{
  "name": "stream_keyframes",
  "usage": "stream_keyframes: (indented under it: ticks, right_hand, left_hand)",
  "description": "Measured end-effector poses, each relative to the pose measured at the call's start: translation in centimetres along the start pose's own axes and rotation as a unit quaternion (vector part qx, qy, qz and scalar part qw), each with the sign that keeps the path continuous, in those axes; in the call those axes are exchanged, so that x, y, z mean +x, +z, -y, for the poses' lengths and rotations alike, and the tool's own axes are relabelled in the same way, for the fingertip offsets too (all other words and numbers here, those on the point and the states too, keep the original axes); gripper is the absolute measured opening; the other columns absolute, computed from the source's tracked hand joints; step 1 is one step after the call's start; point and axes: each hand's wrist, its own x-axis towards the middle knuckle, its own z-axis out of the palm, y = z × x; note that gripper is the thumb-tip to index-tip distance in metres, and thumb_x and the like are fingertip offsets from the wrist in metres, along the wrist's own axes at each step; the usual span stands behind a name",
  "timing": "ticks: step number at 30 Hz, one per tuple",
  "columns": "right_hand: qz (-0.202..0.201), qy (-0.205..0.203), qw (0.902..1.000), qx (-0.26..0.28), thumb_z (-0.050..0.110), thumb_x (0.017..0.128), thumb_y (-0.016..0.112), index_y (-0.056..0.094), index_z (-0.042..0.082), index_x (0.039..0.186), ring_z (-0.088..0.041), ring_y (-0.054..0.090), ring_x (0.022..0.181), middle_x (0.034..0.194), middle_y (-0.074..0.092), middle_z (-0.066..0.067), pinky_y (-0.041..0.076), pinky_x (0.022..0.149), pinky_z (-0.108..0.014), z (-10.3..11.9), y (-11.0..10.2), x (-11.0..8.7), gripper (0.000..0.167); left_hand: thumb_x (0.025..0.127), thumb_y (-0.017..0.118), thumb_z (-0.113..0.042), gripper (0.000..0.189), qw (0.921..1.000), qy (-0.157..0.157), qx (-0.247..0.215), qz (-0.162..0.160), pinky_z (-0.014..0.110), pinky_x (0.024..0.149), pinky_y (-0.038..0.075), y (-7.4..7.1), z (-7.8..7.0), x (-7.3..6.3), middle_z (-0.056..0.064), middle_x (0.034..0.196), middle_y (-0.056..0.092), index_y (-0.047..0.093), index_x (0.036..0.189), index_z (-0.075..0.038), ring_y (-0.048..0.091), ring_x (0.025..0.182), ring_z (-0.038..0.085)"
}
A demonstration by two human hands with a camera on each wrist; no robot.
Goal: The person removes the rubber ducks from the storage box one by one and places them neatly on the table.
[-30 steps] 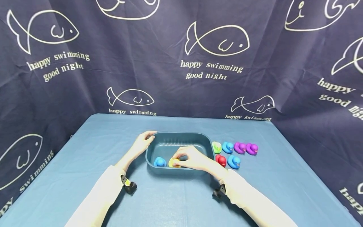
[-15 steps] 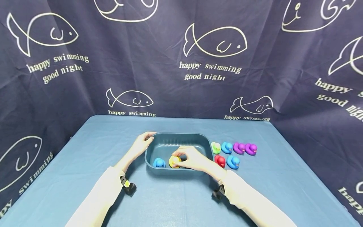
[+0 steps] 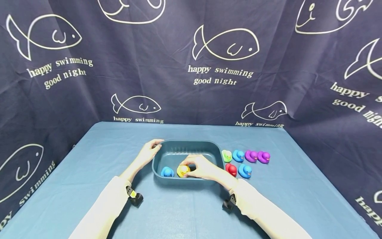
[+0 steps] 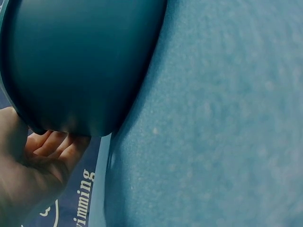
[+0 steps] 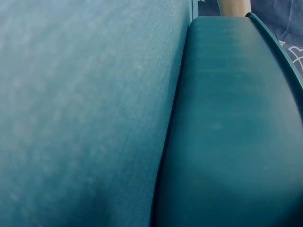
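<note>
A dark teal rectangular bin (image 3: 191,142) stands on the table. My left hand (image 3: 148,152) holds its back left corner; in the left wrist view, the left hand (image 4: 42,163) has its fingers against the bin's outer wall (image 4: 80,66). Inside the bin, my right hand (image 3: 200,166) has thumb and forefinger around a yellow rubber duck (image 3: 183,170) near the front wall. A blue rubber duck (image 3: 167,172) sits to its left in the bin. The right wrist view shows only the bin's outer side (image 5: 227,123), not the right hand.
Right of the bin stand several rubber ducks: a light green one (image 3: 227,156), a red one (image 3: 231,170), two blue ones (image 3: 238,155) and two purple ones (image 3: 251,156). A blue cloth (image 3: 167,212) covers the table. A dark printed curtain (image 3: 179,83) hangs behind.
My right thumb has shifted slightly down and off the yellow duck's face, so more of the duck shows. The left hand and the bin stay put.
</note>
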Motion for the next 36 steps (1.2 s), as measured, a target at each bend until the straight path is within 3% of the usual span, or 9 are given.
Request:
stream_keyframes:
  ticks: [6, 11, 18, 25, 36]
  right_hand:
    - [0.004, -0.005, 1.0, 0.006, 0.017, 0.079, 0.074, 0.07, 0.009, 0.106, -0.013, 0.06, 0.091, 0.098, 0.067, -0.001, 0.047, 0.085, -0.027, 0.2, -0.2, 0.0, 0.029]
    - [0.002, -0.008, 1.0, -0.004, 0.02, 0.08, 0.073, 0.069, 0.009, 0.109, -0.012, 0.059, 0.088, 0.098, 0.067, -0.001, 0.047, 0.081, -0.025, 0.1, -0.1, 0.2, 0.032]
    - [-0.016, 0.026, 0.9995, 0.001, 0.027, 0.078, 0.075, 0.067, 0.011, 0.107, -0.011, 0.061, 0.093, 0.102, 0.068, 0.002, 0.047, 0.087, -0.029, 0.2, -0.2, 0.1, 0.034]
    - [-0.028, 0.004, 0.9995, 0.016, 0.027, 0.077, 0.077, 0.069, 0.013, 0.101, -0.007, 0.059, 0.091, 0.097, 0.067, 0.005, 0.047, 0.085, -0.027, 0.4, -0.7, -0.3, 0.029]
    - [-0.043, -0.023, 0.9987, -0.013, 0.024, 0.079, 0.075, 0.067, 0.009, 0.108, -0.011, 0.059, 0.093, 0.099, 0.066, 0.002, 0.048, 0.086, -0.028, 1.4, -2.1, -0.7, 0.033]
  left_hand:
    - [0.096, 0.05, -0.01, 0.032, 1.0, -0.002, 0.001, -0.001, 0.024, 0.067, 0.041, -0.1, 0.0, 0.1, 0.017, 0.105, 0.06, 0.056, 0.125, 0.0, 0.049, 0.077, 0.016]
    - [0.095, 0.051, -0.01, 0.032, 0.9999, 0.012, -0.001, -0.009, 0.024, 0.072, 0.043, -0.1, 0.1, 0.1, 0.021, 0.11, 0.062, 0.057, 0.124, 0.002, 0.056, 0.088, 0.022]
    - [0.095, 0.051, -0.009, 0.031, 0.9997, 0.017, 0.01, -0.013, 0.024, 0.076, 0.044, -0.1, 0.1, 0.0, 0.021, 0.112, 0.063, 0.057, 0.123, 0.002, 0.057, 0.094, 0.023]
    - [0.095, 0.051, -0.009, 0.031, 0.9997, 0.009, 0.02, -0.006, 0.033, 0.084, 0.045, 0.1, -0.1, 0.0, 0.02, 0.115, 0.062, 0.057, 0.124, 0.0, 0.058, 0.101, 0.028]
    - [0.095, 0.05, -0.01, 0.031, 0.9998, 0.013, 0.013, -0.005, 0.027, 0.078, 0.045, 0.1, 0.0, 0.0, 0.02, 0.113, 0.062, 0.058, 0.123, 0.0, 0.057, 0.095, 0.023]
